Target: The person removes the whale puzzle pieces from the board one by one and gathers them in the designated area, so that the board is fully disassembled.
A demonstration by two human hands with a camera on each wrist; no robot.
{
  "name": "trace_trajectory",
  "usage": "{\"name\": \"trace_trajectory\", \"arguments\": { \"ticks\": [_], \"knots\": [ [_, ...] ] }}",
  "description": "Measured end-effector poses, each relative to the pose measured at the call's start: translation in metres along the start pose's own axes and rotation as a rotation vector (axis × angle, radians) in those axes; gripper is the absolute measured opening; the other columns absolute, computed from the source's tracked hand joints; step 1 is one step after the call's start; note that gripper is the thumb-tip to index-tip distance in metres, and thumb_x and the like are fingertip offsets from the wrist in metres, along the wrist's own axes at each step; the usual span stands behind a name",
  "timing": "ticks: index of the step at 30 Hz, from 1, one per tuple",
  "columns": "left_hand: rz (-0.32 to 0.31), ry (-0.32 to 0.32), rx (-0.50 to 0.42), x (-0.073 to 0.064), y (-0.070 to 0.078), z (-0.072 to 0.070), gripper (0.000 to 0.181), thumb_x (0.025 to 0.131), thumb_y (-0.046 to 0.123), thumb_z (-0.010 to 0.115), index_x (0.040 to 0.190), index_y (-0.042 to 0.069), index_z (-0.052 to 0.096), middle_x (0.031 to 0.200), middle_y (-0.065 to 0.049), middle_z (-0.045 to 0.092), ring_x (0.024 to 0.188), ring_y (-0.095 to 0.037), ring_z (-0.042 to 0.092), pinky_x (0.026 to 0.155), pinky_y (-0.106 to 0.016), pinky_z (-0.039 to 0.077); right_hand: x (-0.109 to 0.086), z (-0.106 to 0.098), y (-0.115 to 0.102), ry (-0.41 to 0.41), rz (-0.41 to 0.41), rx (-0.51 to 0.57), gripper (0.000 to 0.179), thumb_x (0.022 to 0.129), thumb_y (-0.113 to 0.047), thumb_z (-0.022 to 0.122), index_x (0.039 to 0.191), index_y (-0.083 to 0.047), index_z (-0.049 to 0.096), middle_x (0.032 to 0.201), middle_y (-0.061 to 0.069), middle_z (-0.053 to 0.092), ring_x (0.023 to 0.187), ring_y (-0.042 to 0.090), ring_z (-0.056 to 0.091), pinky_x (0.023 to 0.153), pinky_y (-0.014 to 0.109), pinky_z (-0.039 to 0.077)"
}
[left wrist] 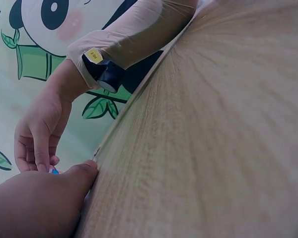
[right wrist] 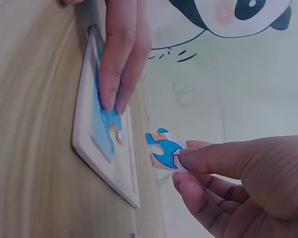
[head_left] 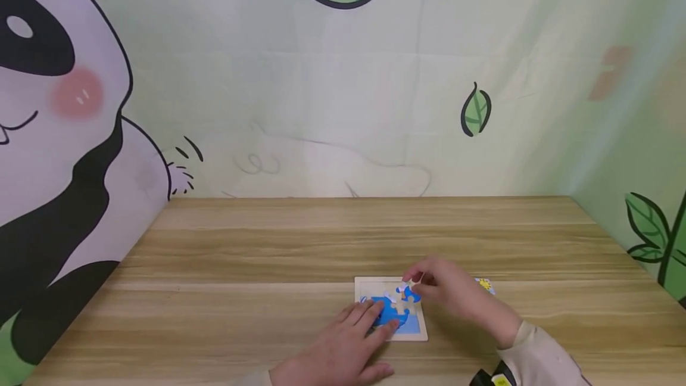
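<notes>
A small jigsaw puzzle with a white-rimmed tray (head_left: 424, 333) lies on the table, its fitted pieces making a blue picture (head_left: 387, 313). My left hand (head_left: 348, 338) rests on it, fingers stretched out over the fitted pieces. Between thumb and fingers my right hand (head_left: 447, 290) pinches a loose blue, white and orange puzzle piece (right wrist: 165, 150), raised over the tray's far right part. In the right wrist view the piece is tilted and apart from the tray. From the left wrist only a blue sliver of puzzle (left wrist: 54, 171) shows, the rest hidden behind my left hand.
A brightly patterned yellow and blue item (head_left: 485, 285) lies to the right of the tray, partly behind my right forearm. The wooden table (head_left: 225, 255) ends at a back wall (head_left: 343, 76) printed with leaves and a panda. A dark wrist strap (head_left: 495, 377) circles my right sleeve.
</notes>
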State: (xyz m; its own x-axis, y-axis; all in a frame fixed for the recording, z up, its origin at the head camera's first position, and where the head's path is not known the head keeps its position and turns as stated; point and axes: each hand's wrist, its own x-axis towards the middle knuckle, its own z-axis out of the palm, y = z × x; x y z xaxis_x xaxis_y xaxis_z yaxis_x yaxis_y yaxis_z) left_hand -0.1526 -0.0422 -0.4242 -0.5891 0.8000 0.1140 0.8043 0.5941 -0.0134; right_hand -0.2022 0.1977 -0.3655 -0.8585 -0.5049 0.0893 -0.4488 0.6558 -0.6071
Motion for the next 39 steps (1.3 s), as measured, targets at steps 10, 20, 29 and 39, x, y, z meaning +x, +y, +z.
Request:
{"name": "trace_trajectory", "arguments": {
  "ticks": [10,20,29,39],
  "knots": [
    [0.017,0.035,0.044,0.001,0.000,0.003,0.063,0.098,0.059,0.030,0.147,0.019,0.039,0.148,-0.015,0.042,0.136,-0.030,0.042,0.107,-0.044,0.041,-0.003,-0.020,0.003,0.002,-0.014,0.019,0.014,0.092,-0.005,0.061,0.102,-0.005,0.070,0.093,0.005,0.064,0.078,0.009,0.060,0.065,0.020,0.051],
    [0.004,0.015,0.020,0.000,0.000,0.005,0.064,0.098,0.060,0.029,0.148,0.020,0.037,0.149,-0.014,0.041,0.137,-0.030,0.041,0.108,-0.044,0.040,-0.005,-0.035,0.004,0.013,-0.009,-0.027,0.012,0.090,-0.003,0.062,0.098,-0.007,0.071,0.094,0.006,0.064,0.080,0.011,0.062,0.065,0.020,0.051],
    [0.007,0.026,0.025,0.000,0.000,0.005,0.063,0.098,0.059,0.031,0.147,0.020,0.038,0.148,-0.014,0.042,0.136,-0.029,0.042,0.108,-0.044,0.040,-0.010,-0.044,0.009,0.006,-0.027,-0.045,0.013,0.090,-0.002,0.062,0.099,-0.006,0.069,0.096,0.006,0.064,0.081,0.012,0.063,0.066,0.020,0.051],
    [-0.006,0.014,-0.001,-0.001,0.000,0.002,0.063,0.099,0.059,0.027,0.148,0.020,0.037,0.151,-0.014,0.039,0.139,-0.029,0.039,0.111,-0.044,0.036,-0.014,-0.055,0.014,0.014,-0.022,-0.083,0.013,0.088,0.000,0.062,0.096,-0.006,0.069,0.094,0.004,0.063,0.081,0.010,0.061,0.067,0.020,0.052]
  ]
}}
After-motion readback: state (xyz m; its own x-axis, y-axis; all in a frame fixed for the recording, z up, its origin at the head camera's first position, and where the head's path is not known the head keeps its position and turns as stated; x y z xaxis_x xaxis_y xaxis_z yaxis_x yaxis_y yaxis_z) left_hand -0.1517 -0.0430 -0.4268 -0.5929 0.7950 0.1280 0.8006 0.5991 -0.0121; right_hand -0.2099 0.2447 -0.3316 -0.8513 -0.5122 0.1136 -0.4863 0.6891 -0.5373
